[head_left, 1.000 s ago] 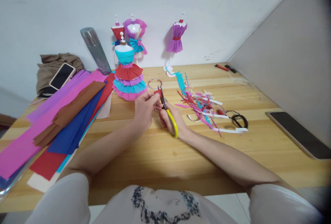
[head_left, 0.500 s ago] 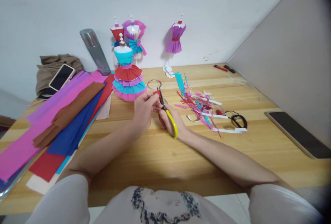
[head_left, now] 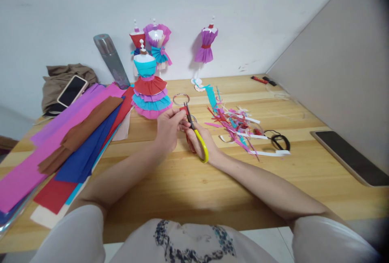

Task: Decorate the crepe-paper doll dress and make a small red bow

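Observation:
Between the fingertips of my left hand (head_left: 169,128) is pinched a small red piece of crepe paper (head_left: 184,110). My right hand (head_left: 203,138) is closed round the yellow handles of a pair of scissors (head_left: 201,146). The dark blades point up and away from me, lying against the red piece's right side. Both hands meet over the middle of the wooden table. Just behind them a mini dress form (head_left: 148,84) wears a tiered dress in turquoise, red, purple and pink.
Crepe paper strips (head_left: 82,149) are stacked at left, beside a phone (head_left: 73,91) on brown cloth and a bottle (head_left: 112,60). Paper scraps (head_left: 235,125) lie right of my hands. A purple-dressed form (head_left: 207,46) stands behind. A large phone (head_left: 352,157) rests at the right edge.
The scissor blades have drawn slightly closer together at the red paper. My hands otherwise hold nearly the same place.

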`<state>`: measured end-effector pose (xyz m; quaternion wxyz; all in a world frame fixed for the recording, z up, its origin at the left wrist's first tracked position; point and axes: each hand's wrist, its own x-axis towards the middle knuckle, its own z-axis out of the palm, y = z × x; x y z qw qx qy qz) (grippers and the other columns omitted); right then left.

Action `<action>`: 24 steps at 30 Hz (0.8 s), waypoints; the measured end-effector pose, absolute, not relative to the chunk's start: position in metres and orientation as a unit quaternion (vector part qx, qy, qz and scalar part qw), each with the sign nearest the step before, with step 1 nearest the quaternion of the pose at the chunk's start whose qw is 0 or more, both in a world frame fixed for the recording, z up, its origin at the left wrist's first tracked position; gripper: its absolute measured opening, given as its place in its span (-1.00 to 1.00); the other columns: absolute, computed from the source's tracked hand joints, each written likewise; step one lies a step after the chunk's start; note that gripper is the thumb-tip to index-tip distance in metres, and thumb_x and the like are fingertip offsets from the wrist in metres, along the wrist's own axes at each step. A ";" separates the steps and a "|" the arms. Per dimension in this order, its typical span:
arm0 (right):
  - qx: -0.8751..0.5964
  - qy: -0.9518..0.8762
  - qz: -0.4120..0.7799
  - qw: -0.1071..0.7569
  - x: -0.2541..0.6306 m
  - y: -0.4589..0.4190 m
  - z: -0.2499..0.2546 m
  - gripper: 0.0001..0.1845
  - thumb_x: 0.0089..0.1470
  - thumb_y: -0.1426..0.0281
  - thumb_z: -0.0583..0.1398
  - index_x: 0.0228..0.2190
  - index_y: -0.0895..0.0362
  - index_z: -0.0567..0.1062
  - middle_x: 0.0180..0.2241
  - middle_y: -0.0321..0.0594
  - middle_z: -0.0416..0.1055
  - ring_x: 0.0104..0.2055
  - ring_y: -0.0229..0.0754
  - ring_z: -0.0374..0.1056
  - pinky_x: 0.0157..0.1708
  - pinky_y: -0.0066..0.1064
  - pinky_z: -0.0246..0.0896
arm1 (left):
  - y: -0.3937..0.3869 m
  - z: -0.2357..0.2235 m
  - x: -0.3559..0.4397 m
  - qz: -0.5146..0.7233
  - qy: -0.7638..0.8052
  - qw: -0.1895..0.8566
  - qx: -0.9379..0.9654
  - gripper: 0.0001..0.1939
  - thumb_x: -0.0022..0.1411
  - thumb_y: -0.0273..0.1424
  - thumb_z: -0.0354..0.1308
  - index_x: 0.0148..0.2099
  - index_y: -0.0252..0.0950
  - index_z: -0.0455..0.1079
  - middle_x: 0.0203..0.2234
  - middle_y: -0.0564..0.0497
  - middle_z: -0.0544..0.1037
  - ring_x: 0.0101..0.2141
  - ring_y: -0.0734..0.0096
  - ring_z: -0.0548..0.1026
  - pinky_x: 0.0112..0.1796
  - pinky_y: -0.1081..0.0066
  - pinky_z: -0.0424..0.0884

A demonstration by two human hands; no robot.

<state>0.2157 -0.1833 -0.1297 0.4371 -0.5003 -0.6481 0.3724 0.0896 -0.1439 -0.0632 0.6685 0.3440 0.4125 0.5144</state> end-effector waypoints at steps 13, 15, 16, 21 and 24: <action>-0.528 -0.617 0.387 0.437 0.212 -0.184 -0.126 -0.52 0.34 -0.13 0.05 -0.23 0.03 0.33 -0.57 -0.31 0.31 -0.60 -0.19 0.26 -0.61 -0.34 0.10 | -0.143 -0.061 0.090 0.513 0.416 0.669 0.341 -0.80 0.13 -0.50 0.32 -0.48 -0.33 0.38 -0.62 0.11 0.49 -0.63 0.60 0.46 -0.49 0.57 0.37; -0.532 -0.618 0.384 0.433 0.212 -0.184 -0.127 -0.53 0.35 -0.12 0.05 -0.22 0.03 0.34 -0.58 -0.31 0.31 -0.61 -0.19 0.25 -0.61 -0.34 0.10 | -0.143 -0.061 0.090 0.511 0.412 0.672 0.343 -0.80 0.14 -0.51 0.31 -0.48 -0.34 0.38 -0.62 0.11 0.49 -0.63 0.60 0.46 -0.49 0.57 0.37; -0.532 -0.620 0.383 0.432 0.212 -0.184 -0.127 -0.54 0.35 -0.11 0.05 -0.22 0.04 0.34 -0.58 -0.31 0.31 -0.61 -0.19 0.25 -0.61 -0.35 0.10 | -0.142 -0.061 0.090 0.511 0.409 0.673 0.344 -0.81 0.15 -0.51 0.30 -0.48 -0.34 0.38 -0.62 0.11 0.49 -0.63 0.60 0.46 -0.50 0.57 0.37; -0.520 -0.628 0.374 0.442 0.213 -0.185 -0.126 -0.59 0.37 -0.05 0.05 -0.18 0.04 0.35 -0.56 -0.32 0.31 -0.60 -0.20 0.25 -0.59 -0.35 0.11 | -0.141 -0.061 0.090 0.504 0.401 0.681 0.349 -0.80 0.17 -0.52 0.27 -0.48 -0.33 0.37 -0.64 0.11 0.48 -0.64 0.60 0.44 -0.51 0.57 0.34; -0.506 -0.636 0.370 0.450 0.213 -0.187 -0.126 -0.59 0.37 -0.05 0.04 -0.17 0.04 0.35 -0.55 -0.31 0.33 -0.58 -0.20 0.26 -0.58 -0.34 0.13 | -0.140 -0.062 0.090 0.499 0.402 0.682 0.352 -0.81 0.15 -0.50 0.28 -0.47 -0.33 0.37 -0.62 0.12 0.48 -0.64 0.61 0.44 -0.51 0.57 0.34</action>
